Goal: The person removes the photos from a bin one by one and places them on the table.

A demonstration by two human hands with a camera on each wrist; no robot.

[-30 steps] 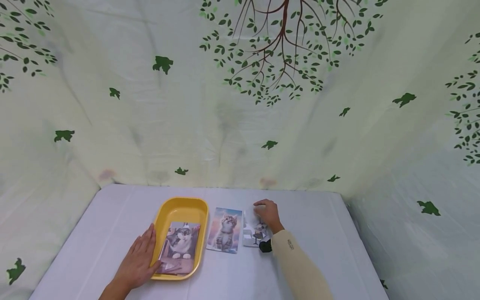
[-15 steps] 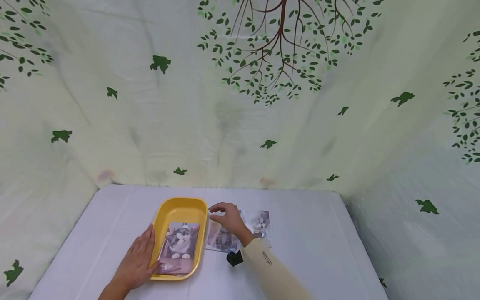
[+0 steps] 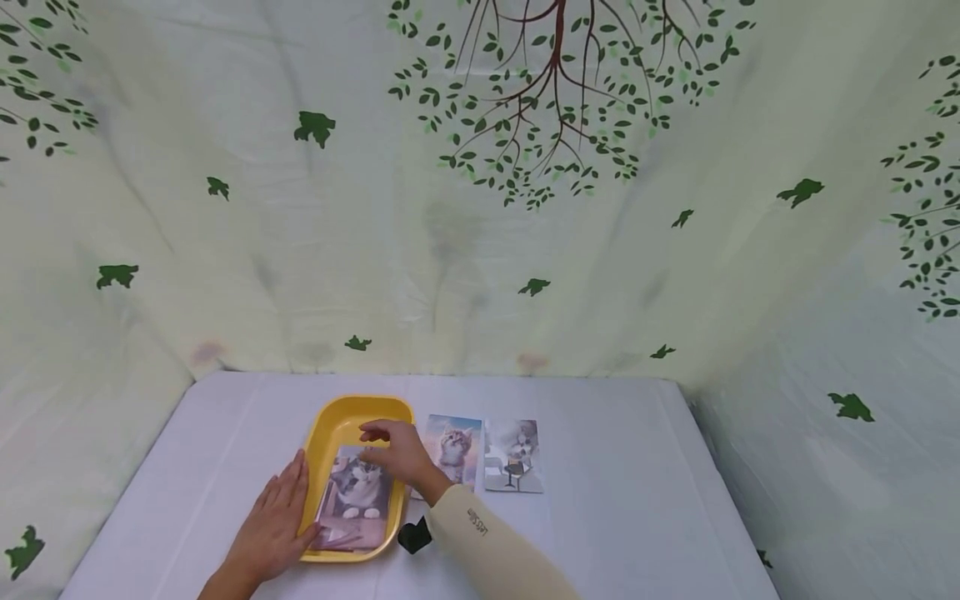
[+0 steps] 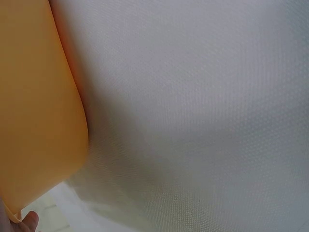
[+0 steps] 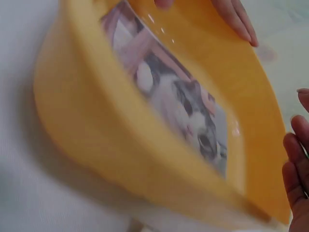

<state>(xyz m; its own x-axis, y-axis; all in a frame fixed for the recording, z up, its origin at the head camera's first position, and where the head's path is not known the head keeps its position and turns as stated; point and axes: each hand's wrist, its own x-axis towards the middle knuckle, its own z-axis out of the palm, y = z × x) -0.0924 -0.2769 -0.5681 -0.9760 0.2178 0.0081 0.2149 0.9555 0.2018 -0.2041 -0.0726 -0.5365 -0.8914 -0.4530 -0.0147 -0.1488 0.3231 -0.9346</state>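
A yellow tray (image 3: pixel 347 419) stands on the white table with cat picture cards (image 3: pixel 360 510) lying in it; the top one is also clear in the right wrist view. My left hand (image 3: pixel 268 527) rests along the tray's left rim, fingers straight, thumb over the edge. Above the tray's right side hovers my right hand (image 3: pixel 403 456), its fingers loosely bent and holding nothing. Right of the tray lies a kitten card (image 3: pixel 454 443) with a pink and blue sky, partly hidden by the right hand. Beside that card is a grey and white cat card (image 3: pixel 513 457).
A white cloth covers the table (image 3: pixel 622 492), which extends to the right of the cards. Behind it hangs a pale curtain (image 3: pixel 450 267) printed with branches and green leaf shapes. A small black object (image 3: pixel 414 536) sits at my right wrist.
My right hand has moved left from over the grey cat card, across the kitten card, to above the tray. The left hand stays on the rim. Both loose cards lie where they were.
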